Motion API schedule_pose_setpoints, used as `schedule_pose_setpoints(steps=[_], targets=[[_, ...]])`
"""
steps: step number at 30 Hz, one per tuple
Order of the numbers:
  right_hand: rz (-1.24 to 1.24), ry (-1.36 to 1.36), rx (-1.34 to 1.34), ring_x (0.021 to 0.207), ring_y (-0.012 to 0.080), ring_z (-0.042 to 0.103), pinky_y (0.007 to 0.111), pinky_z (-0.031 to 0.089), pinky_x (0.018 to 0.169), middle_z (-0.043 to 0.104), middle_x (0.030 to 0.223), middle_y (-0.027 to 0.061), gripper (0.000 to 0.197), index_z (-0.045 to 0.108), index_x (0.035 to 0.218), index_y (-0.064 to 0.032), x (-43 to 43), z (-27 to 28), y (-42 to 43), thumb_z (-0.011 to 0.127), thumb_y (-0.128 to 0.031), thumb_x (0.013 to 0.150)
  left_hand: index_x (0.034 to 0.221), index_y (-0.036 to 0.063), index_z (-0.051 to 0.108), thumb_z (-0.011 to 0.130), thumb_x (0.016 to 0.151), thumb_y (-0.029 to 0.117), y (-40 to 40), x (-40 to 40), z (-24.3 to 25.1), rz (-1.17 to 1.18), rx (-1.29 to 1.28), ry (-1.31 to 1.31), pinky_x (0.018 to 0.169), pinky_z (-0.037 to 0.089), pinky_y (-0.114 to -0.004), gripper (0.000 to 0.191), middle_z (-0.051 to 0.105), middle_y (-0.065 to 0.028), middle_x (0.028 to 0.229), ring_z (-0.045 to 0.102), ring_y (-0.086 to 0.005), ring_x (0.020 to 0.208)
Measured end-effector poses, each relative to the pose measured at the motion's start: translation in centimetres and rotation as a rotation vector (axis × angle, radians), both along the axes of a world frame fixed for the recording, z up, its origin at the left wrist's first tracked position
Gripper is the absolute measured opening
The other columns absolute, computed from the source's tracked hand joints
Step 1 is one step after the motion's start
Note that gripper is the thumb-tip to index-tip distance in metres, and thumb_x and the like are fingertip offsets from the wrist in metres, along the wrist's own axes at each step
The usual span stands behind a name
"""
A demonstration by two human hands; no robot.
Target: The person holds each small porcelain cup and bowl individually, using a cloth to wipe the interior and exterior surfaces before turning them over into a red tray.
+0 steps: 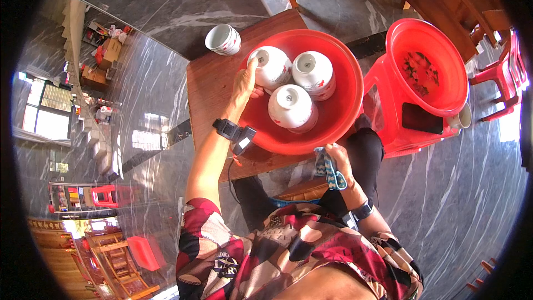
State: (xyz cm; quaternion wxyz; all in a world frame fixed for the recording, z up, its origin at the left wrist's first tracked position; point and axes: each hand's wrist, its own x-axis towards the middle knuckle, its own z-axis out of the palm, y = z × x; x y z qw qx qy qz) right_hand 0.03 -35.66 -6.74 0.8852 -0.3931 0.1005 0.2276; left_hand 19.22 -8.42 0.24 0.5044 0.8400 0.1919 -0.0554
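A wide red plastic basin (338, 127) rests on a wooden table (210, 87) before me. Inside it, white bowls with red floral prints stand upside down in a group: a left bowl (272, 71), a right bowl (318, 76) and a front bowl (290, 108). More bowl walls show beneath the right one. My left hand (247, 81) grips the left bowl, thumb by its foot ring and fingers low at its side. Held in my right hand (339, 160), a blue-and-white patterned cloth (327, 168) hangs at the basin's near rim. Upright on the table's far left corner is a stack of bowls (223, 40).
To the right, a red plastic stool (385, 112) carries a second red basin (452, 62) with a floral print on its bottom. A black phone-like slab (422, 118) and a pale cup (461, 117) are beside that basin. Wooden furniture (447, 8) stands beyond.
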Motion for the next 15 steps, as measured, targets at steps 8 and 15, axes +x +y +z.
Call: schedule_pose_setpoints(steps=[8,15], targets=[[-0.002,0.006,-0.019,0.057,0.0074,0.052,0.022,0.042,0.054,0.058,0.069,-0.0024,0.026,0.065,0.088,-0.0055,-0.1,-0.4,0.1,0.058,-0.031,0.088,0.104,-0.0179,0.058,0.041,0.08,0.076,0.4,0.3,-1.6,-0.031,-0.049,0.034,0.047,0.056,-0.037,0.099,0.064,-0.028,0.072,0.068,-0.0321,0.06],[-0.022,-0.009,-0.011,0.058,0.0067,0.052,0.022,0.041,0.054,0.059,0.071,-0.0035,0.025,0.064,0.087,-0.007,-0.1,-0.1,0.3,0.058,-0.031,0.089,0.107,-0.0212,0.053,0.042,0.077,0.081,0.9,0.5,-0.8,-0.076,-0.1,0.145,0.053,0.059,-0.041,0.107,0.064,-0.0306,0.081,0.068,-0.0354,0.064]])
